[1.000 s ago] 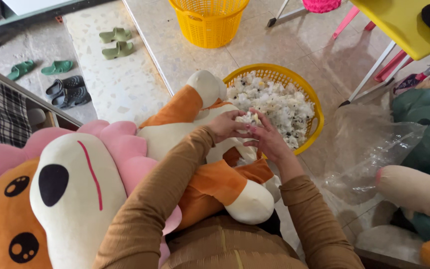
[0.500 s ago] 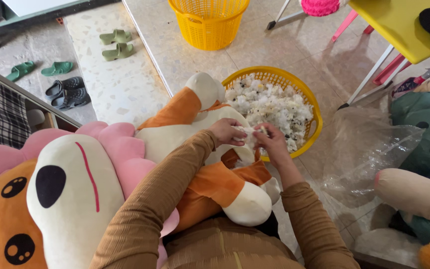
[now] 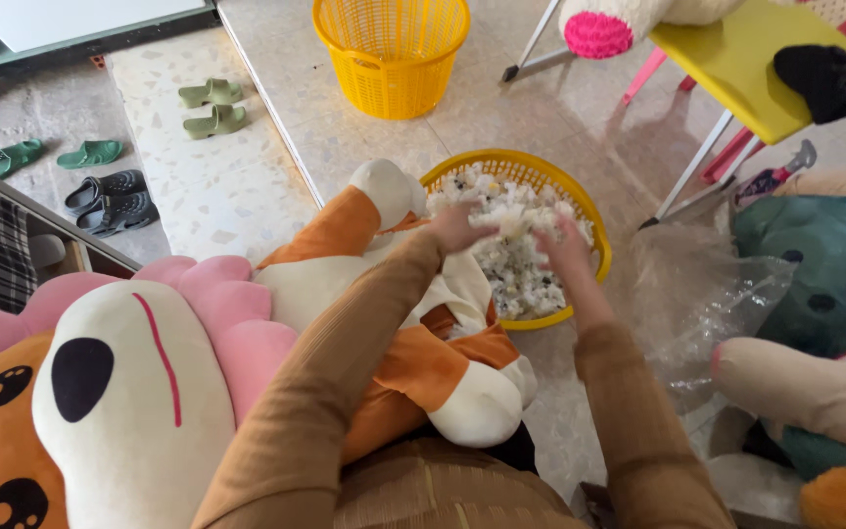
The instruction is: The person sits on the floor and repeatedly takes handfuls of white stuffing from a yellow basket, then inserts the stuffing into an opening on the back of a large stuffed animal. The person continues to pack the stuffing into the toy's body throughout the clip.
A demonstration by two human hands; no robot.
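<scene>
Both my hands, left hand [image 3: 457, 227] and right hand [image 3: 562, 245], close on one clump of white stuffing [image 3: 513, 217] over the yellow basket [image 3: 594, 245] at twelve o'clock; the lion toy [image 3: 384, 323] on my lap looks limp, much filling left.

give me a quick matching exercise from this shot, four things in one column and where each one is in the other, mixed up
Things:
1. left hand
2. tall yellow basket
3. green sandals
4. lion plush

Places:
a. on the speckled floor strip, upper left
b. across the person's lap
c. standing empty at the top of the view
d. in the white stuffing of the low yellow basket

Pairs: 1-d, 2-c, 3-a, 4-b
</scene>
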